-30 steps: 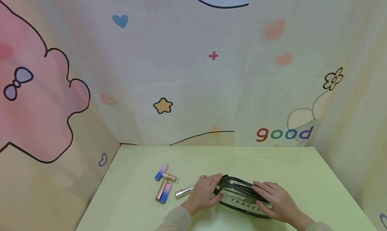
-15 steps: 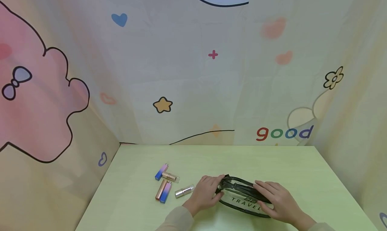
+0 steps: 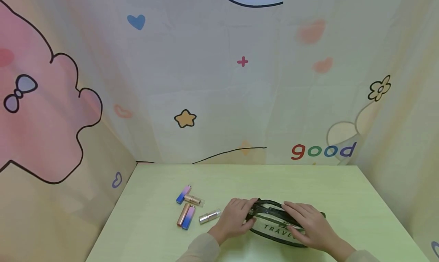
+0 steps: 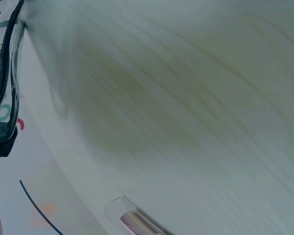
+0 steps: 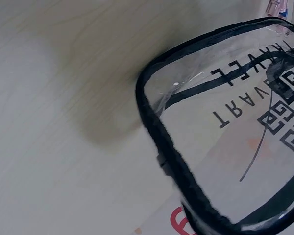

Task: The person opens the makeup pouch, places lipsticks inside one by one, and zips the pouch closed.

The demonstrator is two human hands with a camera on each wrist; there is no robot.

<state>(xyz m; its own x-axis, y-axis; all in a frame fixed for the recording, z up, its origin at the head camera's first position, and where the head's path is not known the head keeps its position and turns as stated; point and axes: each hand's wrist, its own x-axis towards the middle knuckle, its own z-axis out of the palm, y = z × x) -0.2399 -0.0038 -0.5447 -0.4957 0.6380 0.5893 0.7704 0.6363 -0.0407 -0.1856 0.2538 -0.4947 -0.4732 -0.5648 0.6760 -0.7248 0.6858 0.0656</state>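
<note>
A clear cosmetic bag [image 3: 274, 231] with black trim and "TRAVEL" lettering stands on the table. My left hand [image 3: 234, 218] grips its left end, thumb in front and fingers over the top edge. At its right part, my right hand [image 3: 310, 224] holds the top edge between fingers and thumb. The left wrist view catches one end of the bag [image 4: 11, 63] and a bit of fingertip at the left border. Through the bag's clear wall [image 5: 191, 132], the right wrist view shows the printed letters and a square pattern. Most of both hands falls outside the wrist views.
Left of the bag lies a silver lipstick [image 3: 210, 216] with a clear cap. Farther left are a gold clear-capped lipstick [image 3: 194, 200], a rose-gold tube [image 3: 183, 215] and two pink-to-blue tubes [image 3: 188, 217]. A printed curtain [image 3: 219, 102] hangs behind the table [image 3: 154, 178].
My right hand has shifted slightly left along the bag's top, and the bag's far right corner now shows beyond it. The left hand keeps its grip.
</note>
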